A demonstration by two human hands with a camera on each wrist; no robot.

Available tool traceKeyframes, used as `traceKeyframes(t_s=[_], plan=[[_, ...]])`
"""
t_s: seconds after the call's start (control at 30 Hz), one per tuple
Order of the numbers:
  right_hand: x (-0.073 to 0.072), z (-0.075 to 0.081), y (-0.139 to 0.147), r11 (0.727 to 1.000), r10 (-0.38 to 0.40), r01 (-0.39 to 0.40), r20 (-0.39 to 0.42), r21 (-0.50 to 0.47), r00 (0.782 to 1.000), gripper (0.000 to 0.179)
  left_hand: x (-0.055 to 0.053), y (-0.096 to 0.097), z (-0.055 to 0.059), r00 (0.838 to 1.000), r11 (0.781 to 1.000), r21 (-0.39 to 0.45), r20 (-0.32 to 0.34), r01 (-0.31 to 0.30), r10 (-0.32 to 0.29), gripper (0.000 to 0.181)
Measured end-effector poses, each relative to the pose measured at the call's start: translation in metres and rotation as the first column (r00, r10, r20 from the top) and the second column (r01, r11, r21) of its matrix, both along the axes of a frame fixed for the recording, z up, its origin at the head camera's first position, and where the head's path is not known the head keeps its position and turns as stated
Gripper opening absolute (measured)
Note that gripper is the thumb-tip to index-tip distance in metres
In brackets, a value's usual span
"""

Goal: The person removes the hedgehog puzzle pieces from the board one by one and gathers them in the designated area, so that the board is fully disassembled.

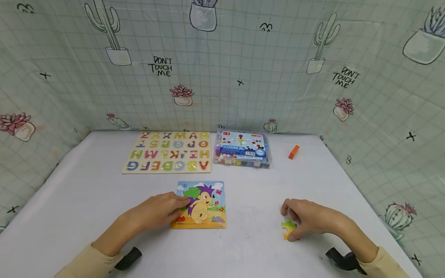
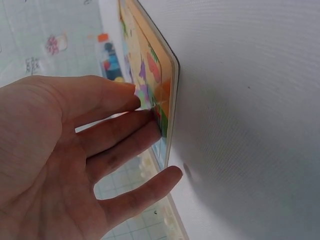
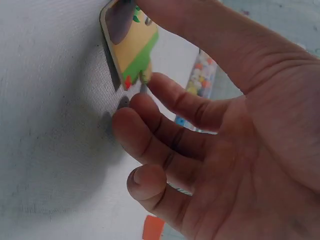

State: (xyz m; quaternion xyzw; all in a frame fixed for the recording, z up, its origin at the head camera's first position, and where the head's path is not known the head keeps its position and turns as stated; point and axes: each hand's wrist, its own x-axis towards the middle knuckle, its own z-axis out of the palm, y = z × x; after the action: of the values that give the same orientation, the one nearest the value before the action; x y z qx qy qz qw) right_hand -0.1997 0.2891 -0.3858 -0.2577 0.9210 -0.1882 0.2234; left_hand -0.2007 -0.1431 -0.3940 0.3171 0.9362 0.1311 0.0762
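A square jigsaw puzzle [image 1: 205,208] with a purple-spined hedgehog picture lies on the white table. Over its left side rests my left hand [image 1: 161,210], fingertips on the picture near the edge. From the left wrist view, the fingers [image 2: 122,135] of this hand are fairly straight, with the little finger past the board's rim. To the right of the puzzle, my right hand [image 1: 311,218] pinches a loose yellow-and-green puzzle piece [image 1: 288,227] between thumb and index finger, low over the table. In the right wrist view the piece [image 3: 135,52] stands tilted and its other fingers are loosely curled.
Behind the puzzle lies a wooden alphabet board [image 1: 167,152] with coloured letters. Beside it sits a clear plastic box [image 1: 242,150] of colourful beads with a blue label. An orange block [image 1: 293,152] lies at the back right. A cactus-print cloth [image 1: 222,77] hangs around the table.
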Motion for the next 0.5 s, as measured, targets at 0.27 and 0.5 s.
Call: traceKeyframes(t_s=[0.27,0.5], plan=[[-0.006,0.002,-0.001,0.999,0.032,-0.032,0.003,0.003,0.999,0.04,-0.001,-0.001,-0.002,1.0,1.0,-0.003,0.015,-0.008,0.008,0.039],[-0.013,0.02,-0.008,0.992,0.096,-0.092,0.037,-0.089,0.995,0.014,-0.001,0.0,-0.001,1.0,1.0,-0.011,0.016,-0.002,0.002,0.038]])
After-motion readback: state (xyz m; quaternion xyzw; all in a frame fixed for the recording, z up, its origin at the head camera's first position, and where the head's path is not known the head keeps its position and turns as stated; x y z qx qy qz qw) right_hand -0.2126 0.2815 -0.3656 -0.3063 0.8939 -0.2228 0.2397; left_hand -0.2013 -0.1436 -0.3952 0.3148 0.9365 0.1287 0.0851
